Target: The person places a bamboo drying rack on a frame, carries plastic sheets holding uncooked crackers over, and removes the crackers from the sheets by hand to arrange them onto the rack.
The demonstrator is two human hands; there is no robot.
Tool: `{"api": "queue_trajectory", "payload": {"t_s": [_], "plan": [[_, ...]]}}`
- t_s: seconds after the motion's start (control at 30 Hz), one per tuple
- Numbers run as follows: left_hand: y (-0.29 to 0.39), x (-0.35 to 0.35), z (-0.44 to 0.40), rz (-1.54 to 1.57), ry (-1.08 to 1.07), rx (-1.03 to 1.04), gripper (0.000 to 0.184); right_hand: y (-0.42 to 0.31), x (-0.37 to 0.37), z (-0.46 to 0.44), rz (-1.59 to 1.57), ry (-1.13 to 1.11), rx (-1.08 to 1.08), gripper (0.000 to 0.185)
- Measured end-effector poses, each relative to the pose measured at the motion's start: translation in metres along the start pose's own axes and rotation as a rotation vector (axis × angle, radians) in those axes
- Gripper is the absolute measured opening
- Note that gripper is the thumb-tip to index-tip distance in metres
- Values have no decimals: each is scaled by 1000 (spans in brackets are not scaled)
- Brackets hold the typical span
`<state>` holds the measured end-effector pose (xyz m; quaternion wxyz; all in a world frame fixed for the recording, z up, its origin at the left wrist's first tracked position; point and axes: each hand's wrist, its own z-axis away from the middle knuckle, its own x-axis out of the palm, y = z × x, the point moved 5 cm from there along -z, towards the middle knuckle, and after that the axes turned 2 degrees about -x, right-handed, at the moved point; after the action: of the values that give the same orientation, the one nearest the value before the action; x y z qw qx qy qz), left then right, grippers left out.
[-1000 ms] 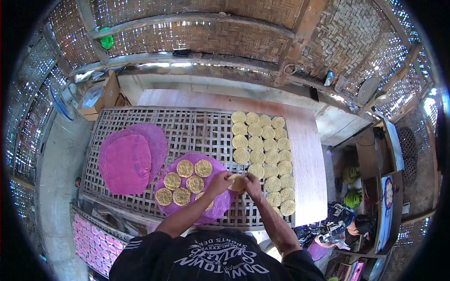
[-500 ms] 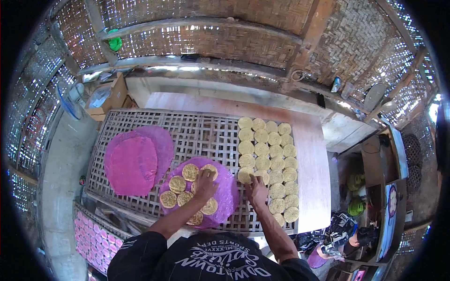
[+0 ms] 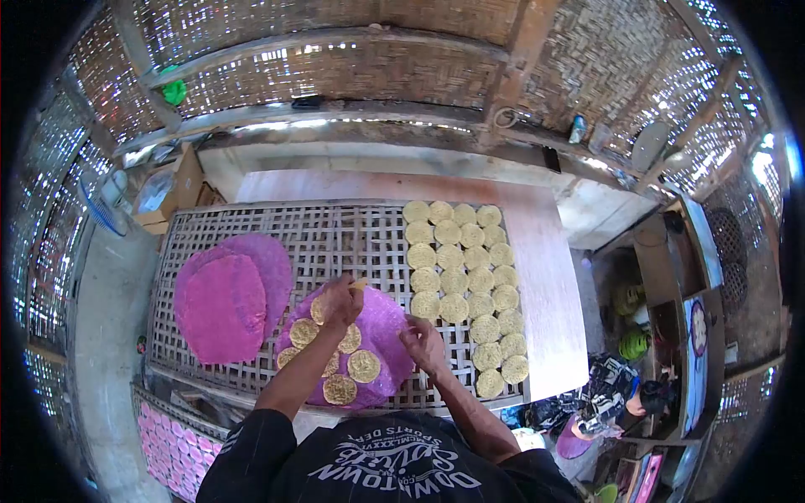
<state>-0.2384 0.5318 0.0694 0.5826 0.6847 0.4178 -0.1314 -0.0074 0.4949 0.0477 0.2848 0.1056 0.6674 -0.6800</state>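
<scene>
My left hand (image 3: pixel 340 302) is closed on a round yellow disc (image 3: pixel 359 285), lifted at the upper edge of a purple sheet (image 3: pixel 387 335). Several more discs lie on that sheet, one of them (image 3: pixel 364 365) near its middle. Just over the sheet's right edge is my right hand (image 3: pixel 422 342), its fingers curled close together; whether anything is between them is too small to tell. Right of it, rows of yellow discs (image 3: pixel 480 279) lie on the woven bamboo rack (image 3: pixel 335 226). Two pink and purple sheets (image 3: pixel 220 302) rest on the rack's left part.
A pale board (image 3: pixel 549 277) extends beyond the rack. Lower left stands another rack with pink discs (image 3: pixel 176 440). A blue fan (image 3: pixel 102 205) and a cardboard box (image 3: pixel 180 186) are at the left. Another person (image 3: pixel 612 398) is low at the right, beside shelves.
My left hand has raised a disc from the purple sheet's top right. My right hand has moved from the laid rows back toward the sheet. The view has shifted.
</scene>
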Motion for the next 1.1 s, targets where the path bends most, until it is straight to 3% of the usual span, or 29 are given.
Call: {"api": "queue_trajectory", "payload": {"t_s": [0.13, 0.23, 0.37, 0.43, 0.57, 0.6, 0.7, 0.8, 0.9, 1.0, 1.1], "plan": [[27, 36, 28, 358, -221, -103, 20, 10, -1, -6, -701, 33, 112, 43], [30, 99, 65, 559, -469, -125, 21, 46, -10, -3, -824, -83, 334, 38], [57, 136, 101, 542, -576, -418, 23, 93, -47, 9, -494, 85, 321, 30], [69, 152, 110, 527, -629, -523, 24, 107, -65, 15, -150, 199, 214, 32], [93, 163, 106, 368, -622, -453, 19, 113, -85, 14, 341, 359, 5, 36], [82, 182, 110, 278, -557, -345, 17, 106, -87, 14, 390, 342, 17, 35], [67, 191, 113, 505, -556, -440, 17, 83, -94, 14, 510, 330, 31, 33], [67, 137, 108, 396, -445, -186, 20, 81, -97, 17, 547, 409, 25, 34], [45, 58, 120, 139, -429, -108, 26, 61, -100, 27, 517, 501, 44, 35], [4, 4, 148, -140, -320, 155, 36, 43, -80, 40, 451, 414, -42, 35], [-10, -12, 161, -182, -433, 341, 43, 26, -47, 47, 371, 281, -135, 34]]}}
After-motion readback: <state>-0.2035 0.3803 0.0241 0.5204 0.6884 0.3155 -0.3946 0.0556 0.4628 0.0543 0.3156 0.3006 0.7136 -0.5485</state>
